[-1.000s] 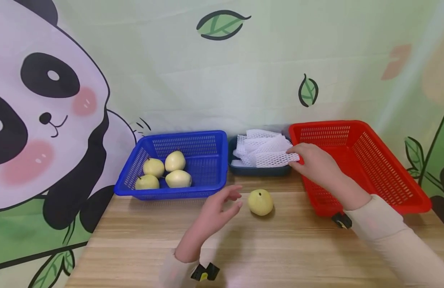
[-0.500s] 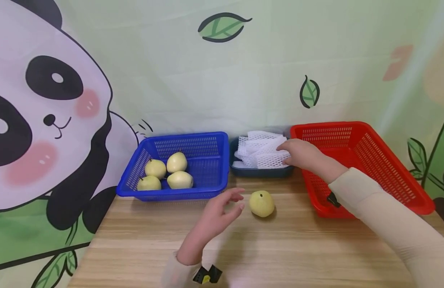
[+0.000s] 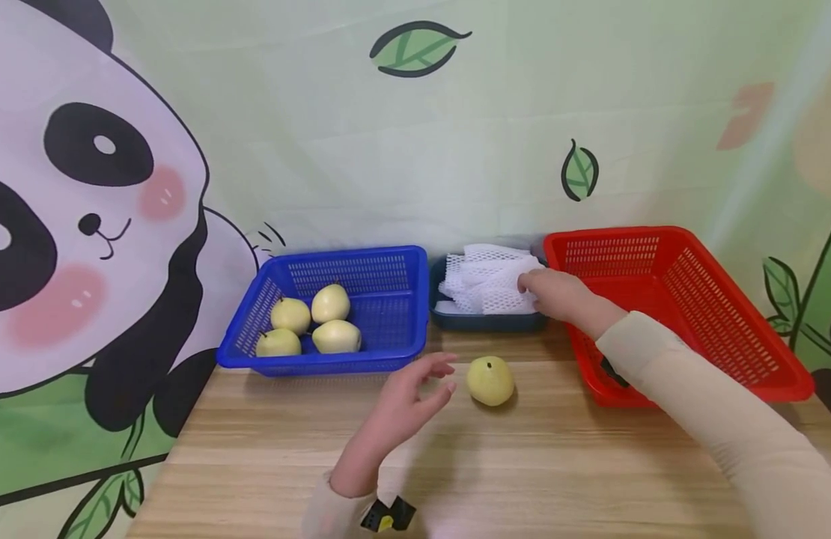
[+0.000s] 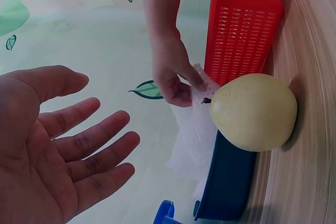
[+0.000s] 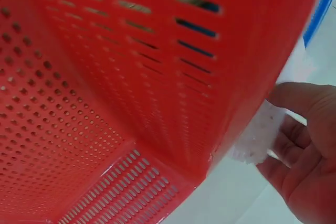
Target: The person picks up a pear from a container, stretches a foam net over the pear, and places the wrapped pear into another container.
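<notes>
My right hand (image 3: 555,292) reaches over the right end of a dark teal tray (image 3: 483,322) and pinches a white foam fruit net (image 3: 511,299) between thumb and fingers. Other foam nets (image 3: 489,254) lie heaped in that tray. In the right wrist view, the thumb and fingers of the right hand (image 5: 310,145) close on the end of the white net (image 5: 260,135). With fingers apart and relaxed, my left hand (image 3: 409,397) hovers just left of a single yellow-green pear (image 3: 489,380) on the table; its palm holds nothing in the left wrist view.
A blue basket (image 3: 321,364) at the left carries several pears (image 3: 337,337). To the right, a red basket (image 3: 725,299) stands beside the tray, its near wall under my right forearm. Behind everything hangs a printed panda cloth (image 3: 483,150). The wooden table (image 3: 523,471) spans the front.
My right hand has shifted a little left, further over the nets in the tray, and its forearm has swung left. My left hand and the pear have hardly moved.
</notes>
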Tool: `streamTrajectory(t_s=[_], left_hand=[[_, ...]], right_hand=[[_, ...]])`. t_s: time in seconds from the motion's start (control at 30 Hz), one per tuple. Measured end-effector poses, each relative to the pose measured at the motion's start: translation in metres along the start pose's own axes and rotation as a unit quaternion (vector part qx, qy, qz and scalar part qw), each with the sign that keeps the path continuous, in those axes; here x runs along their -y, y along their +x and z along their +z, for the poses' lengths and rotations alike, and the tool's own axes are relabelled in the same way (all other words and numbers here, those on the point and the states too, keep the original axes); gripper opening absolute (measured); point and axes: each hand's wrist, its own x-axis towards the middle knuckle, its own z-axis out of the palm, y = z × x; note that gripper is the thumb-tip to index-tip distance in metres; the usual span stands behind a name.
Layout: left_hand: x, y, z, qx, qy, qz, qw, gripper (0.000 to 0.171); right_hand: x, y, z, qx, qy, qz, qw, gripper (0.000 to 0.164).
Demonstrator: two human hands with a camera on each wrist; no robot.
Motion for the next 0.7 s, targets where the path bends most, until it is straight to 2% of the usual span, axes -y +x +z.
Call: streamTrajectory(t_s=[0.23, 0.47, 0.7], left_hand=[[0.0, 0.0, -0.002, -0.009, -0.012, 0.0, 0.9999, 0.036], [0.002, -0.001, -0.003, -0.016, -0.017, -0.02, 0.9995, 0.037], [0.006, -0.002, -0.003, -0.012, -0.015, -0.025, 0.9995, 0.036]], right_hand=[[0.001, 0.002, -0.008, -0.032, -0.005, -0.017, 0.999, 0.041], [-0.001, 0.0, -0.021, -0.031, 0.044, 0.018, 0.998, 0.042], [-0.009, 0.001, -0.029, -0.044, 0.078, 0.028, 0.996, 0.042]])
